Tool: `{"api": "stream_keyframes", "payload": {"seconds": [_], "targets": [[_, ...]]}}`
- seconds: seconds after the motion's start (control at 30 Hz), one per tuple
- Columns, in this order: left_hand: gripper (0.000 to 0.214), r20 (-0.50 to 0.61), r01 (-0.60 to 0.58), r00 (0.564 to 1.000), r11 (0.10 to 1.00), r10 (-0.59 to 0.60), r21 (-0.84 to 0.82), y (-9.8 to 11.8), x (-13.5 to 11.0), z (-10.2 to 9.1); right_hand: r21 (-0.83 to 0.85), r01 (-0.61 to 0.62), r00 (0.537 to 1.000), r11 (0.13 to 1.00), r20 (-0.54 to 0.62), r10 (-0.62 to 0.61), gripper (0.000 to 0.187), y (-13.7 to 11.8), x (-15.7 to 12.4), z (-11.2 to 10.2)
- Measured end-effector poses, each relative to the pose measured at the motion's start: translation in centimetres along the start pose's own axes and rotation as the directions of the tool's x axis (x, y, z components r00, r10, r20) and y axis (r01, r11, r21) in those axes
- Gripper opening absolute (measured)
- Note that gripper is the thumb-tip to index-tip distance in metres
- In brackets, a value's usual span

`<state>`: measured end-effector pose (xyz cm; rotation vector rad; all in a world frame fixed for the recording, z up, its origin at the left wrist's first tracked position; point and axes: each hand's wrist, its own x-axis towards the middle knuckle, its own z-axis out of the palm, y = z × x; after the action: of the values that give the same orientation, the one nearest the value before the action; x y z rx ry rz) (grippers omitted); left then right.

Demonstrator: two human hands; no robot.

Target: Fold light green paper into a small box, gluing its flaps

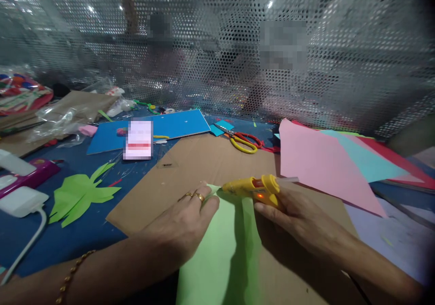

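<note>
Paper of a light green (207, 259) lies under your left hand (190, 219), its top corner at the tips of your finger and thumb. Those fingers are drawn nearly together; you cannot tell whether they pinch the corner or press it. Your right hand (295, 210) is wrapped around a yellow glue gun (242, 186), its nozzle at that corner, just beside your left fingertips.

Beneath, brown cardboard (142, 200) runs ahead of your hands to the red-and-yellow-handled scissors (235, 137), giving you room forward. On your right, a pink sheet (316, 164) overlaps the cardboard's edge; to the left, a jagged green paper cutout (79, 194) rests on the blue tabletop (73, 239).

The gun is smooth, with an orange glow on its side and a translucent rod behind. The green paper has a long fold, and a perforated panel (217, 46) rises beyond.
</note>
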<state>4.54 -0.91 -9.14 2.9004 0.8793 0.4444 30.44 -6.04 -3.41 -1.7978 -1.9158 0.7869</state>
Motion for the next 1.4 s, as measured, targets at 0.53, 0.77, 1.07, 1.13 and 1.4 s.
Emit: {"api": "stream_keyframes", "payload": {"seconds": [0.53,0.77,1.07,1.13,1.4], "targets": [[0.049,0.012,0.009,1.000,1.000,-0.008,-0.026,0.0,0.1,-0.3,-0.015,-0.003,1.000,1.000,-0.002,0.003,0.033,0.4,0.3,0.1],[0.050,-0.010,0.004,1.000,1.000,-0.004,-0.007,0.1,0.0,-0.5,-0.002,0.001,1.000,1.000,-0.001,-0.001,0.031,0.3,0.3,0.1],[0.052,0.016,0.015,1.000,1.000,-0.016,0.016,0.0,-0.1,-0.1,-0.018,-0.016,1.000,1.000,0.004,0.016,0.030,0.3,0.5,0.0],[0.051,0.020,0.015,1.000,1.000,-0.015,0.014,0.0,0.0,-0.2,-0.023,-0.020,1.000,1.000,0.010,0.020,0.031,0.3,0.5,0.0],[0.052,0.013,0.012,1.000,1.000,-0.012,0.008,0.1,-0.1,-0.4,0.006,-0.007,0.999,1.000,-0.050,0.007,0.033,0.1,0.4,-0.1]]}}
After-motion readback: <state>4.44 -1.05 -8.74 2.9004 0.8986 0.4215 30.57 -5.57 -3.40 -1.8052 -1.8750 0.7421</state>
